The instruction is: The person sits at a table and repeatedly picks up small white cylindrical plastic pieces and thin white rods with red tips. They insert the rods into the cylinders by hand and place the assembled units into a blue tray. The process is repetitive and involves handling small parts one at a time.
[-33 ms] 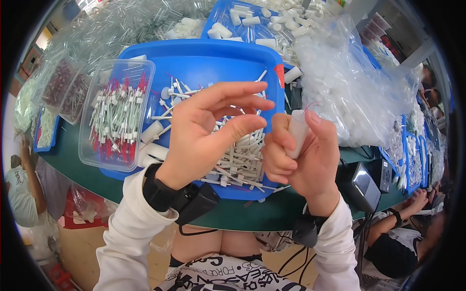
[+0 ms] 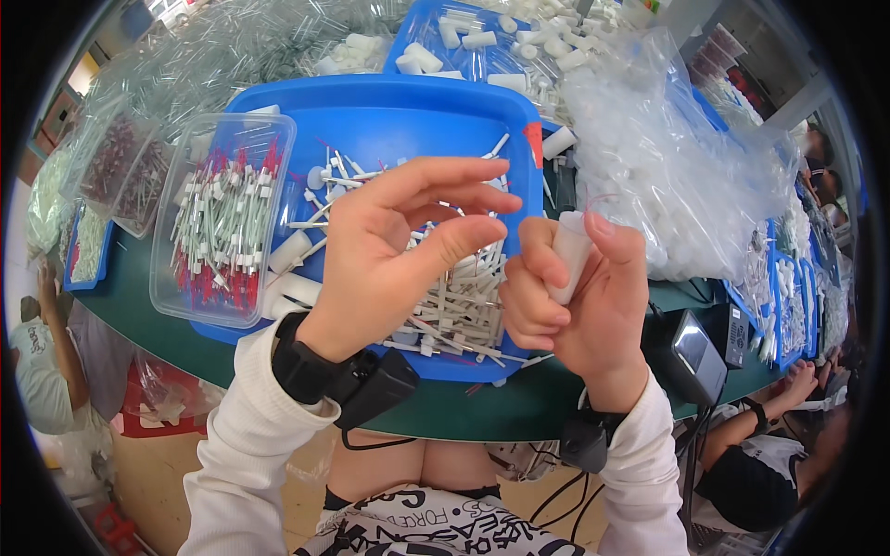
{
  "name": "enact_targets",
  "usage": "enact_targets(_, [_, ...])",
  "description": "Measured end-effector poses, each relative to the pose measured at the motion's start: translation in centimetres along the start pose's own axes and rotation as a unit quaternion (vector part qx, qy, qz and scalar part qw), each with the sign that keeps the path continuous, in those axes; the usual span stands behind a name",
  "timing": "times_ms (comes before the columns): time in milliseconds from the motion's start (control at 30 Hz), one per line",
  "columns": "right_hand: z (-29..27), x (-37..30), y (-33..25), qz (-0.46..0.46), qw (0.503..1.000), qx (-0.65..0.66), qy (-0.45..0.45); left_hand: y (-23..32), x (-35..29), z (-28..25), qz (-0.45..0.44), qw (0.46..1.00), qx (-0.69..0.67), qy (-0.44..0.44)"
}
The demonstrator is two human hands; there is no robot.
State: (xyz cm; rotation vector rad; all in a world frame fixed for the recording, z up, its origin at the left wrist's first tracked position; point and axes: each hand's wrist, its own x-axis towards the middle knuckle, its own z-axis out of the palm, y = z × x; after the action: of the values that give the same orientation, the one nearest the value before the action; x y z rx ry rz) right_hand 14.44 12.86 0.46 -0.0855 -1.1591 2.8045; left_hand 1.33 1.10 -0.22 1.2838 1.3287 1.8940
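Note:
My right hand (image 2: 577, 301) is wrapped round a short white plastic tube (image 2: 569, 259) and holds it nearly upright. Its thumb rests beside the tube's upper end, where a thin reddish wire (image 2: 601, 198) sticks out. To its left, my left hand (image 2: 394, 246) is raised over a blue tray (image 2: 371, 97), thumb and fingers curved but apart, and I see nothing between them. Beneath both hands, the tray holds a heap of thin white stick-like parts (image 2: 464, 310) with wires. Several wider white tubes (image 2: 295, 289) lie by my left wrist.
At left stands a clear plastic box (image 2: 159, 278) of white parts with red wires. A large clear bag of white pieces (image 2: 649, 176) bulges at the right. Behind are a second blue tray (image 2: 400, 48) of white tubes and piled clear tubes (image 2: 250, 56). A black device (image 2: 691, 357) stands right.

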Motion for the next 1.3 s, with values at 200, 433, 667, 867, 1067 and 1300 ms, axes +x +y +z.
enact_targets(200, [-0.7,-0.1,0.3,-0.004,0.989,0.123,-0.079,0.0,-0.1,-0.2,-0.019,0.999,0.020,-0.023])
enact_targets(433, [0.4,0.0,-0.2,0.015,0.992,0.122,-0.008,0.0,-0.1,-0.2,-0.036,0.999,-0.004,0.005])
enact_targets(667, [-1.1,-0.1,0.1,0.041,0.986,0.144,-0.072,0.0,0.0,-0.1,-0.051,0.999,-0.008,-0.004])
enact_targets(867, [-1.5,-0.4,0.3,0.049,0.992,0.097,-0.064,0.1,0.0,0.1,-0.061,0.998,-0.009,-0.010])
enact_targets(1067, [0.6,-0.2,0.0,0.048,0.996,0.061,-0.031,-0.1,-0.2,-0.1,-0.044,0.998,0.030,-0.018])
enact_targets(1300, [-1.3,-0.1,0.4,0.022,0.993,0.060,-0.100,-0.1,-0.1,-0.1,-0.058,0.998,-0.016,-0.018])
